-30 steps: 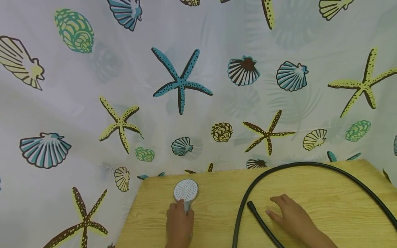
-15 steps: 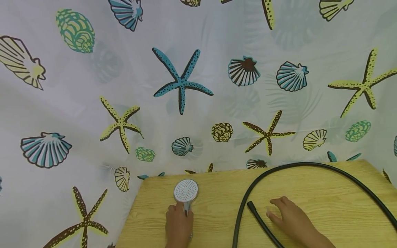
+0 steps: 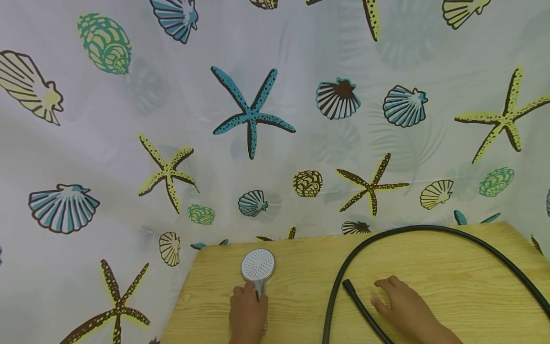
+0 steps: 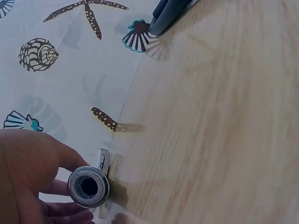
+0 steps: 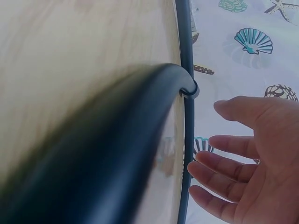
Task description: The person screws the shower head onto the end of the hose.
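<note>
A shower head with a round, pale spray face and a silver rim lies on the wooden table. My left hand grips its handle. From the left wrist view, the handle's hollow round end faces the camera beside the thumb and fingers. A dark hose lies to the right, and its end fitting points away from me. My right hand is just right of that end, fingers loosely bent and apart from the hose. The right wrist view shows nothing between the thumb and fingers.
The hose makes a wide arc across the right half of the wooden table and runs out of view at the right. A white curtain printed with shells and starfish stands behind and around the table.
My right hand has shifted very slightly down in the head view. The left hand, shower head and hose stay where they were.
</note>
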`<state>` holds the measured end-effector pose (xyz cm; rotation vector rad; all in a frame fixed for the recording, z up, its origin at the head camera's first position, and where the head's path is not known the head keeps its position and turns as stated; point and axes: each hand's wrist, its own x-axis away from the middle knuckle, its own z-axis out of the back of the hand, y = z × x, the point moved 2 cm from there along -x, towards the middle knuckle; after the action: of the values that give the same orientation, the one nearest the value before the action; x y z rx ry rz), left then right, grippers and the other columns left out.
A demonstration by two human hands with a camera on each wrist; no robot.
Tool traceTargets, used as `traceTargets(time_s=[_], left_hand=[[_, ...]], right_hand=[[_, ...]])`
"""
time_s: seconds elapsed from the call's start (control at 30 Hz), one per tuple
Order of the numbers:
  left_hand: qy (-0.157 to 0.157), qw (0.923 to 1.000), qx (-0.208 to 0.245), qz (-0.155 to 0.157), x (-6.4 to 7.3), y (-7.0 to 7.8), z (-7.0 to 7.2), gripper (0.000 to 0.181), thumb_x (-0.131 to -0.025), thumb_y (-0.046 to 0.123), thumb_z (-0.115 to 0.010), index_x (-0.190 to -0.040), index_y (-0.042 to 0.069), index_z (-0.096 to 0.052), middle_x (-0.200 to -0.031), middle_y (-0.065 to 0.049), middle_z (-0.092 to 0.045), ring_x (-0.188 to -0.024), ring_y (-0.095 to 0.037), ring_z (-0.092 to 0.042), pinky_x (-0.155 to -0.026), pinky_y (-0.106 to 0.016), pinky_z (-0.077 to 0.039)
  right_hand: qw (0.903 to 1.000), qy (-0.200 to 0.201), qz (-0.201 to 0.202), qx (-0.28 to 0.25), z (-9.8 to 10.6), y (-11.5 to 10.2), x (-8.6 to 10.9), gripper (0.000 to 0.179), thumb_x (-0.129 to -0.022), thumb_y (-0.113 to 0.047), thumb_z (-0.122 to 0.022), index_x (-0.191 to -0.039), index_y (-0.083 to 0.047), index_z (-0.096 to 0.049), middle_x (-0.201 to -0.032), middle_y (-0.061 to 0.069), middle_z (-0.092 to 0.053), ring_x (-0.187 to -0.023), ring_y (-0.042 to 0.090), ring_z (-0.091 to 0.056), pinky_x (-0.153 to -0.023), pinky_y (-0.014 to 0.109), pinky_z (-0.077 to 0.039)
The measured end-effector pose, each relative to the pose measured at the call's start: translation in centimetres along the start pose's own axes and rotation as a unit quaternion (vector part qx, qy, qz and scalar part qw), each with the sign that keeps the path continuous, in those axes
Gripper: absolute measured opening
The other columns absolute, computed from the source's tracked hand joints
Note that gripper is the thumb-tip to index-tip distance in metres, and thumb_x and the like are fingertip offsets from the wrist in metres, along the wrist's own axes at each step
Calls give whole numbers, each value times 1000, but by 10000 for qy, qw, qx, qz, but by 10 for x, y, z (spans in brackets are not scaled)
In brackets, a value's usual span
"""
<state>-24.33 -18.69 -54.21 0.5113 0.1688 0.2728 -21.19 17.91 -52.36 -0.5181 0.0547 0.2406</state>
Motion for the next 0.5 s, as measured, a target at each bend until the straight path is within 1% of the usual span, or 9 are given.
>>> traceTargets(time_s=[0.2,0.33,0.5], left_hand=[[-41,10000,18,5,1,1,-1,42,-90,21,-67,-124,-2,-61,-112,-23,-56,-97,-35,-59,-66,-46,-56],[-53,10000,42,24,2,3,1,38,-89,21,-67,-119,-2,-62,-108,-22,-57,-93,-33,-59,-63,-44,-55],[-120,9999,21,52,2,6,3,37,-90,21,-67,-118,-3,-62,-105,-21,-58,-88,-31,-59,-61,-42,-54]], right_hand=[[10000,-44,-10,-10,-1,1,-1,40,-91,-29,-75,-121,-5,-67,-112,9,-66,-100,27,-67,-86,47,-61],[9998,-153,-68,-57,-1,3,-1,41,-91,-30,-75,-122,-5,-66,-112,8,-66,-99,26,-67,-86,47,-61],[9993,-292,-169,-151,-2,3,-2,42,-90,-31,-76,-122,-6,-66,-108,4,-66,-94,19,-66,-82,43,-61]])
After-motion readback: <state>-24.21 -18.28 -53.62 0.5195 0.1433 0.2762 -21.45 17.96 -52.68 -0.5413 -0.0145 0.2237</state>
